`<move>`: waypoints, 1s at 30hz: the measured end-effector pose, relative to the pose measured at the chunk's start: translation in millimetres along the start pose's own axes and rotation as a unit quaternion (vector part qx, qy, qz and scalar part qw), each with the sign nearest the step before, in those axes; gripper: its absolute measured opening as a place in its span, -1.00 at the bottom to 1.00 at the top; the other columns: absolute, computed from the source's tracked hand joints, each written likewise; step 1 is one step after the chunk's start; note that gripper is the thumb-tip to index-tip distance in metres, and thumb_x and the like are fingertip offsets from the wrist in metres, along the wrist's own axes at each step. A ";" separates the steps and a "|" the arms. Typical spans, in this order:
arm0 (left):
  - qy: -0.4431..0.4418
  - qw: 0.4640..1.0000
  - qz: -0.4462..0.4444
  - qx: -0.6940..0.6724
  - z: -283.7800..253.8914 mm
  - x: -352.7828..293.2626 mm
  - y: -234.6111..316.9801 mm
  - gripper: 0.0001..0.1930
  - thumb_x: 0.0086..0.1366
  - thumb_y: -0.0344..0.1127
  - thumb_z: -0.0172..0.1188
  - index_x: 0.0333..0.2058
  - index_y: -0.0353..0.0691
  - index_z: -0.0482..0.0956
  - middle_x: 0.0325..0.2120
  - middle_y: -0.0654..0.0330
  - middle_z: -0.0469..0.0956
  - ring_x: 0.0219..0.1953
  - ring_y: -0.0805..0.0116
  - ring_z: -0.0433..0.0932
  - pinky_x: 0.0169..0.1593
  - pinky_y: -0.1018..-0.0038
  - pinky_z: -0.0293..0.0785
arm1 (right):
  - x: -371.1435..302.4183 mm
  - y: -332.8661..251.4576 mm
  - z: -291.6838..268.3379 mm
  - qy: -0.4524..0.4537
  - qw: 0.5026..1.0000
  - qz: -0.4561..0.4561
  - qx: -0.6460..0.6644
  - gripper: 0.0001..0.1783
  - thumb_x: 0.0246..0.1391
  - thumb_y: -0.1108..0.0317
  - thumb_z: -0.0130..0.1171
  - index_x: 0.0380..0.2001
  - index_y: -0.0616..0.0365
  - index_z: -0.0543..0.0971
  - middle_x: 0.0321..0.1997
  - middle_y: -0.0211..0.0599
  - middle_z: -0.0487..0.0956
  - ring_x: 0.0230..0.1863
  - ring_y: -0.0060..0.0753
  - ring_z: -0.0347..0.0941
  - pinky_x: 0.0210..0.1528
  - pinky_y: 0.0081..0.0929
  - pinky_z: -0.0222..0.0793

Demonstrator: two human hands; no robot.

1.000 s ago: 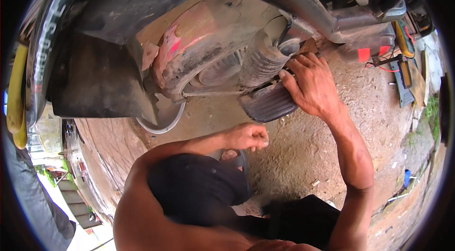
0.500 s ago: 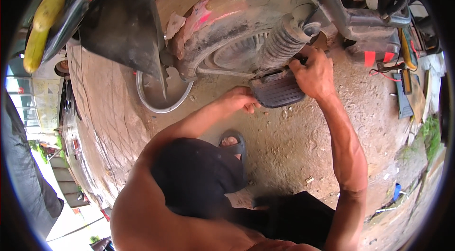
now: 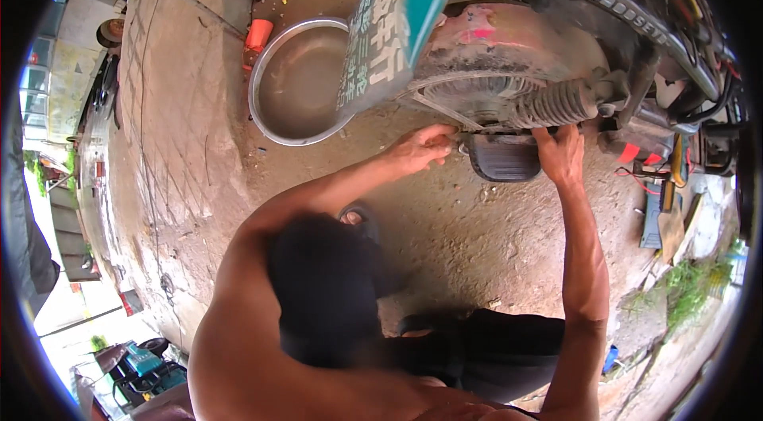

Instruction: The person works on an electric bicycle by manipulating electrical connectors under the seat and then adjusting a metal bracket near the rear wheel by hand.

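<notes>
A black ribbed footrest (image 3: 506,160) juts out beside the wheel, below a dusty coil shock absorber (image 3: 552,105). At its right end, my right hand (image 3: 563,154) is closed around the edge, with its fingertips partly hidden under the shock absorber. My left hand (image 3: 420,151) is off the footrest's left side, its fingers bent together and pointing at the lower wheel hub area. Whatever lies between those fingertips is too small to make out. The dirty wheel (image 3: 477,87) stands behind, under a fender (image 3: 509,27) with worn pink patches.
A round metal basin (image 3: 298,135) stands on the ground at the left, near an orange cup (image 3: 258,34). A printed mud flap (image 3: 389,35) hangs over the basin's right side. Tools (image 3: 653,214) lie at the right, next to a red wire. A dark handlebar-like tube (image 3: 636,19) crosses above.
The view has shifted left, so the basin shows more fully. My left hand has come away from the footrest's left edge and reaches farther up. My right hand stays at its right end.
</notes>
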State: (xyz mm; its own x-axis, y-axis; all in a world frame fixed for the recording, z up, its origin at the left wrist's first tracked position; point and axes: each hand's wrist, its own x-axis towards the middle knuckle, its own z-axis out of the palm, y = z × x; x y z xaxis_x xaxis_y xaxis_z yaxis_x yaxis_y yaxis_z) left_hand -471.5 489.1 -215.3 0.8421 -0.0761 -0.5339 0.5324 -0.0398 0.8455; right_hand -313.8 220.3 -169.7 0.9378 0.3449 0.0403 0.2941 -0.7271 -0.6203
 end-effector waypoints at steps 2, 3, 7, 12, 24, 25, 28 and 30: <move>-0.002 1.000 0.020 -0.014 -1.7 21.2 -13.9 -0.47 0.43 -0.15 0.18 0.31 -0.13 0.39 0.08 0.28 0.53 -0.01 0.44 0.53 -0.02 0.40 0.48 | 1.1 -6.2 3.7 -0.009 1.000 -0.004 -0.014 -0.51 0.09 -0.03 0.24 -0.09 0.14 0.60 -0.13 0.03 0.62 -0.06 0.18 0.48 0.03 0.02 0.29; -0.002 0.999 0.033 -0.023 -2.3 32.3 -23.1 -0.48 0.43 -0.16 0.17 0.31 -0.12 0.39 0.07 0.30 0.53 0.00 0.46 0.51 0.00 0.41 0.47 | 1.7 -7.6 7.1 -0.020 1.000 -0.004 -0.021 -0.51 0.11 -0.03 0.23 -0.09 0.16 0.59 -0.12 0.06 0.61 -0.10 0.22 0.47 0.00 0.03 0.31; -0.072 0.989 0.097 -0.087 -6.4 57.3 -25.7 -0.48 0.39 -0.22 0.17 0.30 -0.16 0.41 0.02 0.30 0.54 0.02 0.47 0.48 0.05 0.41 0.45 | 6.9 10.2 -0.9 -0.023 0.999 0.012 -0.028 -0.55 0.09 0.01 0.27 -0.23 0.23 0.63 -0.36 0.07 0.61 -0.22 0.28 0.49 -0.16 0.01 0.37; -0.136 0.972 0.188 -0.031 -21.7 74.3 -23.3 -0.48 0.31 -0.32 0.15 0.25 -0.27 0.46 0.04 0.18 0.58 0.09 0.42 0.48 0.18 0.40 0.40 | 8.2 5.9 11.6 0.012 0.996 0.015 0.088 -0.63 0.02 0.22 0.34 -0.21 0.30 0.65 -0.28 0.12 0.66 -0.26 0.02 0.60 -0.11 -0.13 0.44; -0.098 0.938 0.326 0.067 -29.0 68.4 -26.6 -0.40 0.22 -0.25 0.34 0.24 -0.22 0.46 0.15 0.05 0.54 0.19 0.15 0.47 0.29 0.23 0.37 | 16.8 76.2 -9.9 -0.016 0.746 -0.317 -0.586 -0.46 0.11 0.29 0.20 0.21 -0.08 0.55 0.23 -0.23 0.56 0.33 0.00 0.36 0.37 -0.02 0.28; -0.056 0.913 0.386 0.118 -28.2 68.7 -30.7 -0.36 0.22 -0.21 0.36 0.26 -0.19 0.43 0.17 0.04 0.53 0.21 0.07 0.45 0.29 0.18 0.37 | 18.2 72.4 -10.0 -0.020 0.744 -0.317 -0.588 -0.46 0.11 0.29 0.20 0.21 -0.08 0.55 0.23 -0.23 0.56 0.33 0.00 0.36 0.37 -0.02 0.28; -0.031 0.907 0.399 0.135 -28.8 69.8 -33.2 -0.39 0.26 -0.09 0.38 0.23 -0.17 0.47 0.14 0.06 0.54 0.16 0.08 0.48 0.25 0.17 0.41 | 25.4 74.9 -15.6 -0.018 0.875 -0.324 -0.358 -0.59 0.17 0.40 0.18 0.10 0.19 0.57 0.17 0.03 0.55 0.16 0.18 0.45 0.29 0.05 0.33; -0.054 0.910 0.393 0.121 -26.8 70.2 -20.3 -0.41 0.31 -0.03 0.35 0.22 -0.16 0.48 0.16 0.08 0.53 0.14 0.09 0.48 0.23 0.18 0.41 | 31.0 129.9 -27.0 0.081 0.745 -0.407 -0.522 -0.51 0.32 0.26 0.03 0.27 0.16 0.41 0.35 -0.07 0.40 0.33 0.05 0.28 0.43 -0.02 0.09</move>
State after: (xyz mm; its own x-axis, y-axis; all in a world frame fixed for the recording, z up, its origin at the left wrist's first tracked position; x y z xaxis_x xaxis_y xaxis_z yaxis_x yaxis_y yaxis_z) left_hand -421.0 511.2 -270.0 0.9344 -0.2731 0.2289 -0.2760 -0.1485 0.9496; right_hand -241.6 120.5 -227.9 0.3546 0.9094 0.2174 0.6819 -0.4107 0.6052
